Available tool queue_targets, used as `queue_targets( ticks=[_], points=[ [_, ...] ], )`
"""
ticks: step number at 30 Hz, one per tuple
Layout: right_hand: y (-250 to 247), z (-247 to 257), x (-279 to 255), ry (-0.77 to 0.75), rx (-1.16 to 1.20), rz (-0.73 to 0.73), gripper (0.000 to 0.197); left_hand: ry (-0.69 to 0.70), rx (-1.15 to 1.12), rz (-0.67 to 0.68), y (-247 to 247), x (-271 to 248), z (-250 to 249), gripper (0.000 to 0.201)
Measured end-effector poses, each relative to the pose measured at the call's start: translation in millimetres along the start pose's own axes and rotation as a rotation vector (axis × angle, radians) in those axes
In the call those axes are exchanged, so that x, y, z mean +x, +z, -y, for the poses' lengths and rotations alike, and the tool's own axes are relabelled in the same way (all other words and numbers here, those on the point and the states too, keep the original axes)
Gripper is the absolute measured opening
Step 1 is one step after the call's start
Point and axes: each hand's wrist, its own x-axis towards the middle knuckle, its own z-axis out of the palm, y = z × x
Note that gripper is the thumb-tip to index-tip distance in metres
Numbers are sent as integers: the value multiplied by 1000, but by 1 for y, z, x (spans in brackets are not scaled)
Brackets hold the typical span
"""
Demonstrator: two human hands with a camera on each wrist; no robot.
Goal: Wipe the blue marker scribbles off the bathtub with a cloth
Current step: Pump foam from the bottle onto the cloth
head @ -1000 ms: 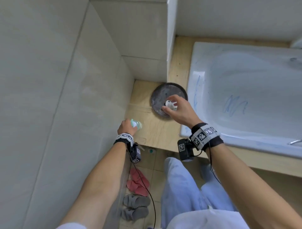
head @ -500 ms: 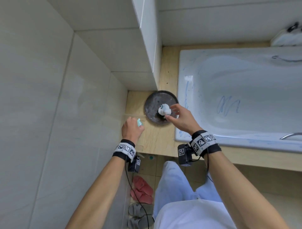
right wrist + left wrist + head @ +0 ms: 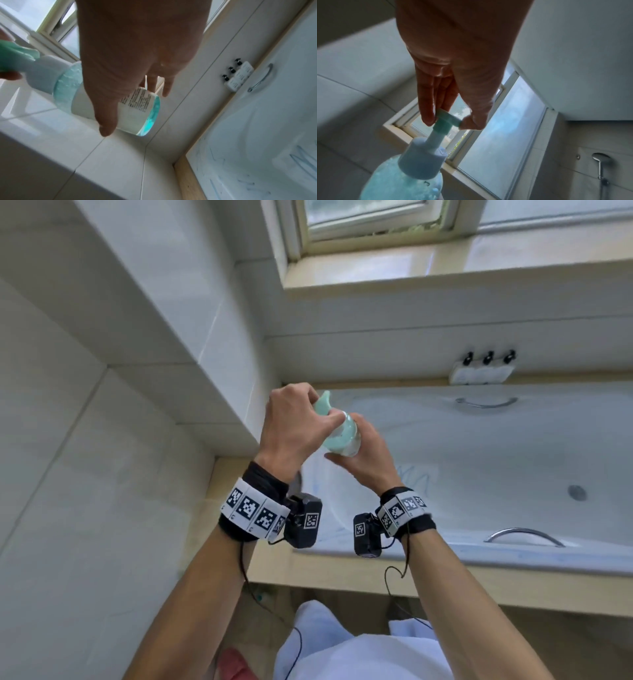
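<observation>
We see white bathtub (image 3: 496, 460) lower right, blue marker scribbles (image 3: 302, 161) on its inner wall. Above it, pump bottle (image 3: 342, 436) of blue-green liquid held tilted between hands. Right hand (image 3: 363, 457) wraps bottle body. Left hand (image 3: 294, 426) pinches green pump head (image 3: 448, 119) between fingers and thumb. Cloth: we cannot see it.

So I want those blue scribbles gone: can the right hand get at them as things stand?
Probably not yet. The right hand grips the pump bottle, and no cloth shows. The scribbles lie just below, with nothing else between.
</observation>
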Motion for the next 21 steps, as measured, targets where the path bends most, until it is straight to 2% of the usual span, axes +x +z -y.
queue_targets(
  ticks=[2,4,7,10,13,17,19,21],
  points=[
    [-35,-10,-10,13,-3,-85,68,49,-123,12,14,3,-25,28],
    [-75,-23,-25,74,66,-125,69,115,-258,74,37,1,-47,38],
    [-119,-38,-46,150,231,-189,72,151,-280,262,70,-9,-60,51],
    [-149,-43,-59,210,486,-217,75,130,-236,525,102,-23,-56,63],
    [-177,-40,-64,218,632,-249,76,-1,-506,708,131,-31,-56,67],
    [-204,-34,-74,215,650,-220,77,-317,-1217,922,160,-44,-77,52],
    [-215,-37,-83,228,622,-210,76,-399,-1382,1002,176,-53,-90,54],
    [-224,-40,-93,240,560,-215,72,-413,-1451,1053,194,-62,-99,56]
  ],
)
